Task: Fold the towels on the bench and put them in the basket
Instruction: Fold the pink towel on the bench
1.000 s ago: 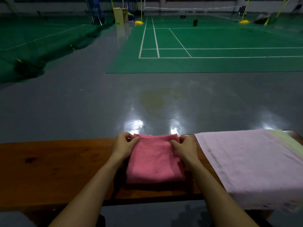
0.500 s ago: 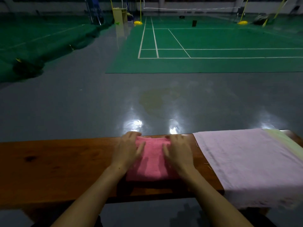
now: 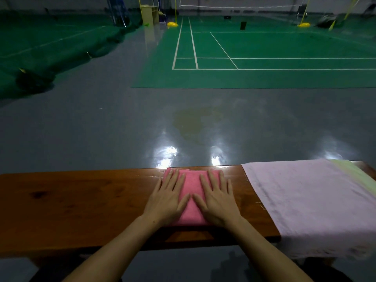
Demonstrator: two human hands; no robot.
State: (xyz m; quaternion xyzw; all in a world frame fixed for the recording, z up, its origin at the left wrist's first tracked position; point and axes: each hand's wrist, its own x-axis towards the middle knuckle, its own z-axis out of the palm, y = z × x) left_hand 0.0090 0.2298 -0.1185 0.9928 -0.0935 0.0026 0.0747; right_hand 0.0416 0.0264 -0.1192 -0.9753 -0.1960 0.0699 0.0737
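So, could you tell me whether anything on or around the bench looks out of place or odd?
Two things. A brownish stain marks the grey floor beyond the bench. The pale pink towel overhangs the bench's near edge, frayed threads showing. The folded pink towel lies squarely under both flat hands.

The folded terry towel (image 3: 192, 197) is plain pink, the spread cloth (image 3: 313, 202) plain pale lilac, the wooden bench (image 3: 77, 208) reddish-brown.
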